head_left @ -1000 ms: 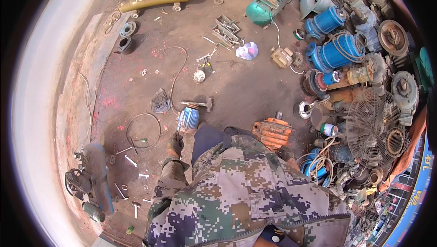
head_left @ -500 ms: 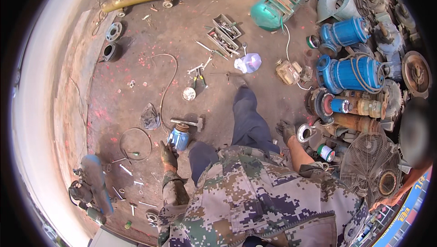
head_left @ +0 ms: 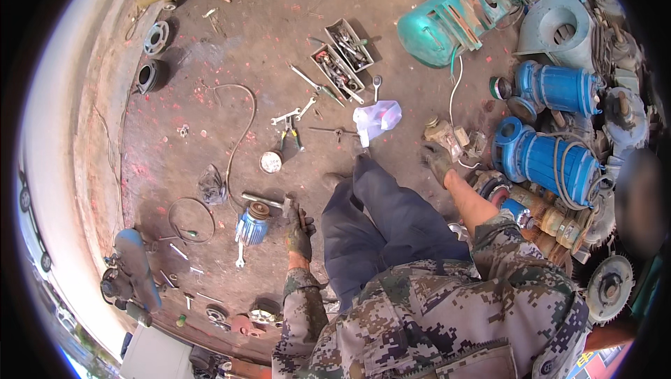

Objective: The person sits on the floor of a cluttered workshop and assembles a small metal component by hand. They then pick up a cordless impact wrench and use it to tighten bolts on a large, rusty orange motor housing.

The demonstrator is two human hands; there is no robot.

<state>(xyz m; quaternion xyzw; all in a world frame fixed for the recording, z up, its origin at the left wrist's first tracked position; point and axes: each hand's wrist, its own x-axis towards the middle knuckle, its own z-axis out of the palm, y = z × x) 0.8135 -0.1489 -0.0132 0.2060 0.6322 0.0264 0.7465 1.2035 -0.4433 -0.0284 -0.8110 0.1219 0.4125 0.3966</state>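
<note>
My left hand [head_left: 299, 231], in a dark work glove, hangs with its fingers stretched out and nothing visible in it. Just beyond its fingertips is the head of a hammer [head_left: 269, 200] lying on the floor. To its left stands a small blue motor [head_left: 253, 229] with a rusty round top. An open-ended wrench [head_left: 241, 254] rests against the near side of that motor. Out to the right, my gloved right hand [head_left: 437, 162] holds nothing, its fingers apart, close to a tan, dirty pump-like part [head_left: 442, 134].
Ahead lie two metal tool trays [head_left: 338, 75], a clear plastic bag [head_left: 377, 120], pliers [head_left: 291, 134] and a white-topped can [head_left: 270, 162]. Blue pumps [head_left: 549, 152] and rusty machine parts crowd the right side. A hose [head_left: 250, 120] curves along the floor; a small compressor [head_left: 136, 267] stands left.
The view has shifted as my body turned and stepped. My left hand has moved away from the blue motor, where a wrench now shows. My right hand has swung forward.
</note>
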